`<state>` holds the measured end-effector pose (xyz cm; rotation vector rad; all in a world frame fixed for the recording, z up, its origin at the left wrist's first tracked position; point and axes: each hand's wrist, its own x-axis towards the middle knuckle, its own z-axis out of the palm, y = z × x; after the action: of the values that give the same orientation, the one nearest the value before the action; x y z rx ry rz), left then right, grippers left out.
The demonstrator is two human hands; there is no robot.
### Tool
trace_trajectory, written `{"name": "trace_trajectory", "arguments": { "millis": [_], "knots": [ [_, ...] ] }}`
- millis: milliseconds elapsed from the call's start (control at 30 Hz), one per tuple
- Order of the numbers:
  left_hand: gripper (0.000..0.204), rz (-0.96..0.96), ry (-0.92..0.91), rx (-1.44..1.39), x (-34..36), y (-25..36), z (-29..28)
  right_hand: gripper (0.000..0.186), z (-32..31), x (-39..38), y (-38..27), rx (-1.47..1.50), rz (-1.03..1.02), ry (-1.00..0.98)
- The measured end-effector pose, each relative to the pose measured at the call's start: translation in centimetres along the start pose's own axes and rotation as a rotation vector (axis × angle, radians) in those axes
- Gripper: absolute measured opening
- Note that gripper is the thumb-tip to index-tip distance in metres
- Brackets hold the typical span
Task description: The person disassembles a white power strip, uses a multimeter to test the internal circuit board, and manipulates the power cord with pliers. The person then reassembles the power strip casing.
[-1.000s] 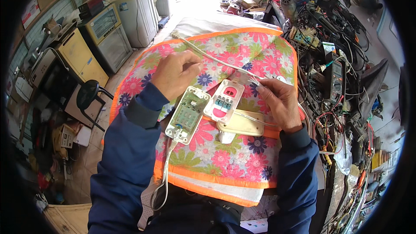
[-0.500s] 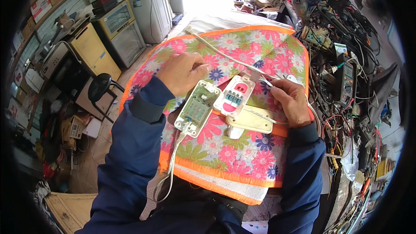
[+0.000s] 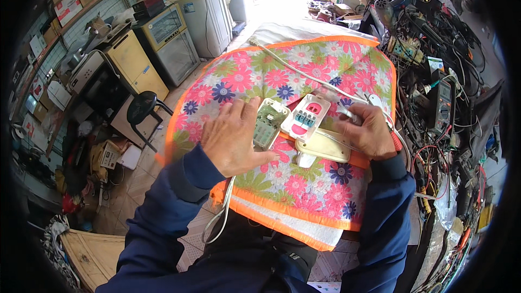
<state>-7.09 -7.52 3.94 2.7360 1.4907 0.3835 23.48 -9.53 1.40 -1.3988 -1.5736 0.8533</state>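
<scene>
My left hand (image 3: 230,135) lies with thumb and fingers apart over the left side of an opened white plastic case (image 3: 267,122) with a green circuit board inside. It covers part of that case; whether it presses on it I cannot tell. My right hand (image 3: 372,130) is closed around the stripped end of a white cable (image 3: 304,74), the tip slightly blurred. Between the hands lies the other case half (image 3: 305,118), with pink parts and blue-green terminals. Under it sits a cream plastic cover (image 3: 324,147), beside a small white piece (image 3: 305,160).
Everything rests on a flowered cloth (image 3: 239,80) with orange edging. Tangled wires and a multimeter (image 3: 444,100) crowd the right side. A black stool (image 3: 142,106) and old cabinets (image 3: 135,65) stand to the left. A white cord (image 3: 225,206) hangs off the front edge.
My left hand has come down and nearer, its curled fingers spreading over the circuit-board case. My right hand has turned slightly, still gripping the cable end. The whole view has shifted a little.
</scene>
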Motion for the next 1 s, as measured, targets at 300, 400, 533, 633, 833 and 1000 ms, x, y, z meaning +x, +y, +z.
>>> {"name": "trace_trajectory", "arguments": {
  "millis": [300,400,533,633,833,1000],
  "knots": [
    [0.083,-0.023,0.109,-0.149,0.0,-1.2,1.1,0.057,0.1,-1.6,-3.9,-0.339,0.028,-0.24],
    [0.078,0.001,0.123,-0.203,0.9,-2.2,0.0,0.055,0.2,-1.7,-3.5,-0.471,-0.078,-0.226],
    [0.071,0.087,0.148,-0.338,1.9,-3.6,-1.1,0.057,0.8,-1.6,-3.4,-0.65,-0.195,-0.173],
    [0.072,0.096,0.078,-0.469,2.0,-3.5,-1.9,0.052,0.9,-1.6,-3.4,-0.637,-0.165,-0.151],
    [0.079,0.245,-0.205,-0.643,1.3,-1.9,-3.7,0.044,0.4,-1.6,-2.7,-0.557,-0.132,-0.126],
    [0.079,0.56,-0.369,-0.496,0.7,1.2,-3.1,0.046,0.7,-1.5,-2.5,-0.608,-0.222,-0.075]
  ]
}}
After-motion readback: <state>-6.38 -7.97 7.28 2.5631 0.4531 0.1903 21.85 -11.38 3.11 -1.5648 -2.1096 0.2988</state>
